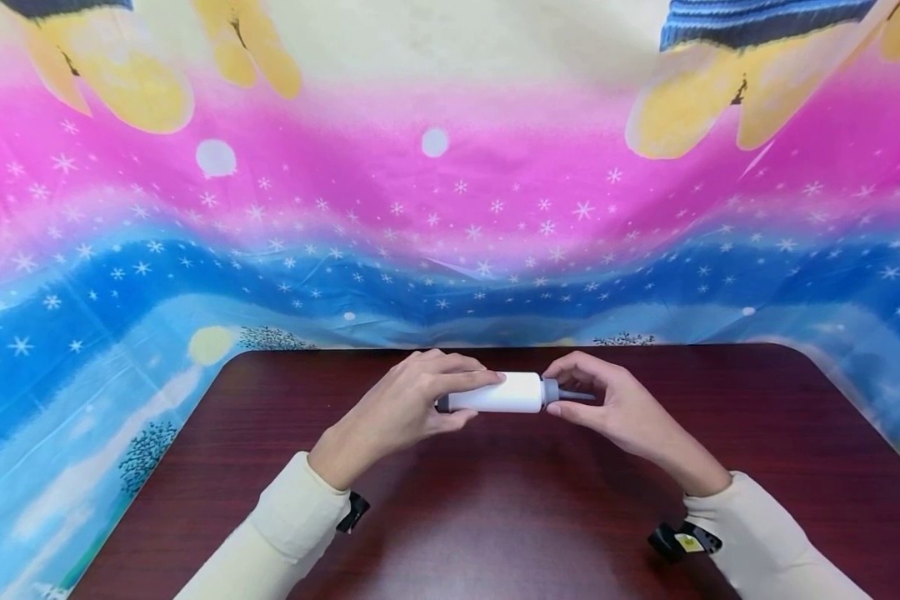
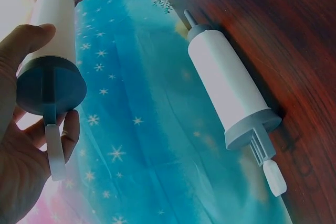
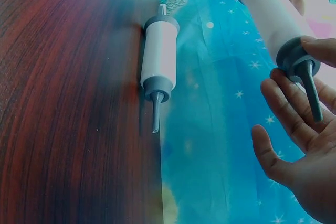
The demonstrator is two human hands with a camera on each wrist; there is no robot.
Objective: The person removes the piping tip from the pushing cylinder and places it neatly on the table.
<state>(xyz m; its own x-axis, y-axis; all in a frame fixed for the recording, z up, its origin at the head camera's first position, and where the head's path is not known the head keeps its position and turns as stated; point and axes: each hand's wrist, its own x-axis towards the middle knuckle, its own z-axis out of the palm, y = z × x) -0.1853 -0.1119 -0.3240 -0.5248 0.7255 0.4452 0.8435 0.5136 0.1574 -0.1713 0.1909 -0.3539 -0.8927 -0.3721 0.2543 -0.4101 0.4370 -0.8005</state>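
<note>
A white balloon hand pump [image 1: 521, 392] with grey ends is held level above the table between both hands. My left hand [image 1: 420, 390] grips its rear part, the thumb [image 2: 44, 32] along the white barrel and fingers round the grey end by the handle [image 2: 55, 153]. My right hand [image 1: 600, 400] pinches the grey front collar [image 3: 294, 53], and the thin nozzle [image 3: 311, 93] points out past its fingers. A second, similar pump [image 2: 226, 77] lies lower down, apart from both hands in the wrist views; in the head view it is hidden.
The dark red wooden table [image 1: 465, 533] has its far edge just beyond the hands. Behind it hangs a pink and blue cloth [image 1: 450, 200] with snowflakes. Black wrist straps [image 1: 682, 542] sit at the cream sleeves.
</note>
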